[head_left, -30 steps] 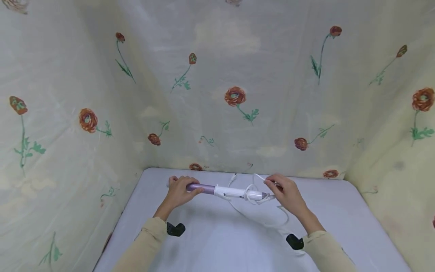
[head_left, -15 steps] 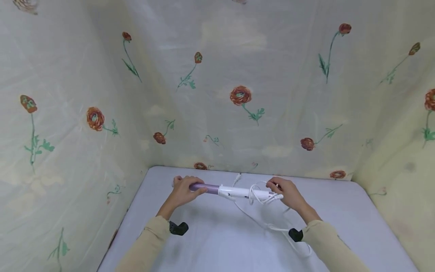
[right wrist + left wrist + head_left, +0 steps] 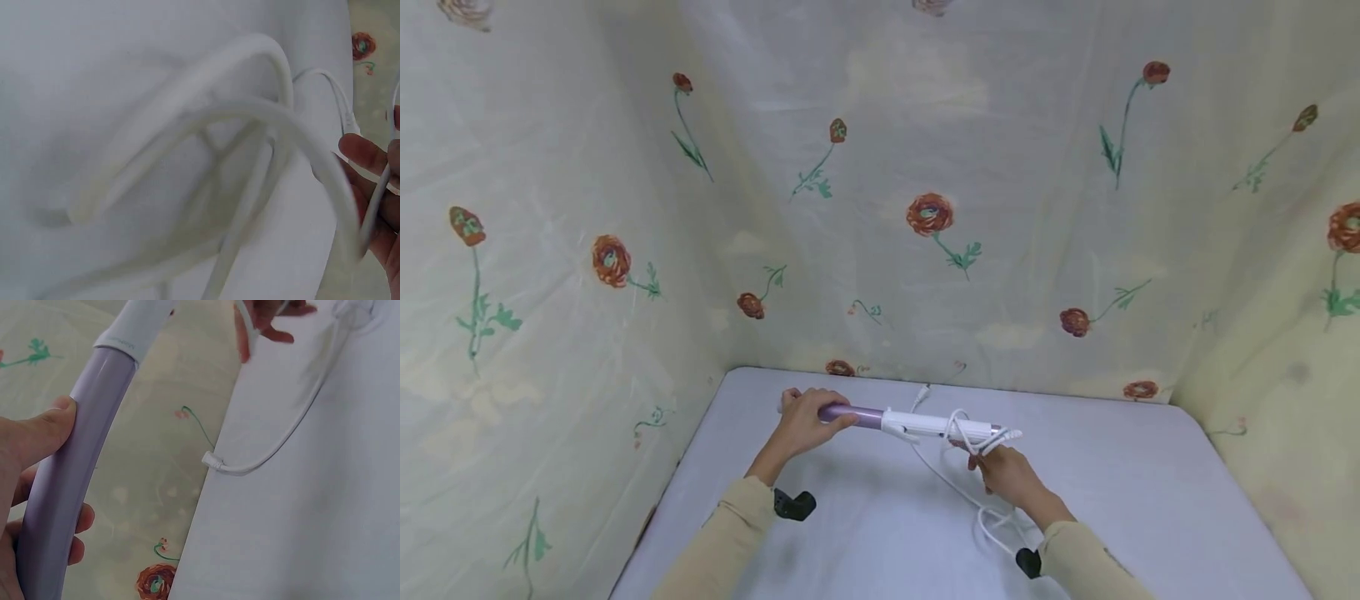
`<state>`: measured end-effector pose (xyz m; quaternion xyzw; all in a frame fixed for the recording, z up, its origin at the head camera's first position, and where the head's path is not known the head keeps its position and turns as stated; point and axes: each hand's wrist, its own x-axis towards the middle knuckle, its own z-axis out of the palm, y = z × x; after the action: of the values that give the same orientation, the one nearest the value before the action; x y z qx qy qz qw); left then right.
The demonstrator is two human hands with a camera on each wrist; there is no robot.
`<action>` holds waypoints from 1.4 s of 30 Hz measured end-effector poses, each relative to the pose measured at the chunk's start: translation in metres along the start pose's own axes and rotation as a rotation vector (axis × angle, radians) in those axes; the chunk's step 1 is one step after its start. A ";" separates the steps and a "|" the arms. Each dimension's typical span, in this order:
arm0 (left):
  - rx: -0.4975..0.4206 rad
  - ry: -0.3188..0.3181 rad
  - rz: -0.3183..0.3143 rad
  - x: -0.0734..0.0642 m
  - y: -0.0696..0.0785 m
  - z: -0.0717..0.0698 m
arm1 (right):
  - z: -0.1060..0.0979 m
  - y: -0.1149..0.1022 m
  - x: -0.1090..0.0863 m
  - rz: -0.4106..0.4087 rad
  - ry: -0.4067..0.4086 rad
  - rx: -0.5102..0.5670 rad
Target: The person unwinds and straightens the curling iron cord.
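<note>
A curling iron (image 3: 917,422) with a purple barrel (image 3: 78,447) and a white handle is held level above the table. My left hand (image 3: 805,423) grips the barrel, thumb along its near side. White cord (image 3: 951,481) is looped around the handle's right end. My right hand (image 3: 1011,477) is just below that end and holds a run of the cord between thumb and fingers, as the right wrist view shows. More cord (image 3: 250,112) hangs in loose loops in front of the right wrist camera, partly blurred.
The cord's free end, a white plug (image 3: 212,460), lies at the table's far edge. The white table (image 3: 865,533) is bounded by flower-printed cloth (image 3: 880,167) behind and at both sides. Black cameras (image 3: 793,505) sit on both wrists.
My right hand has moved from beyond the handle's right end down and left to beneath it, bringing the cord along. The left hand keeps its grip on the barrel.
</note>
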<state>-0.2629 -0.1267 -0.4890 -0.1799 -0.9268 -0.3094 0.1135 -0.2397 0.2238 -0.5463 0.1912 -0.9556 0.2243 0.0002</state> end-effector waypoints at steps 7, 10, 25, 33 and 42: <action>0.009 0.008 -0.042 0.001 0.001 0.001 | 0.022 -0.016 -0.007 -0.152 0.020 -0.027; 0.002 0.020 -0.061 0.000 0.002 0.001 | 0.026 -0.024 -0.013 -0.124 0.002 0.071; 0.042 0.072 -0.088 0.003 0.003 0.001 | 0.013 -0.051 -0.039 -0.299 0.362 0.318; 0.063 0.075 -0.079 0.001 0.004 0.004 | -0.018 -0.058 -0.042 -0.434 0.478 0.279; 0.073 0.058 -0.068 -0.003 0.000 0.009 | -0.059 -0.052 -0.028 -0.346 0.487 0.089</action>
<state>-0.2612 -0.1216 -0.4968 -0.1351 -0.9393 -0.2843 0.1364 -0.2001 0.2160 -0.4737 0.2917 -0.8698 0.3020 0.2593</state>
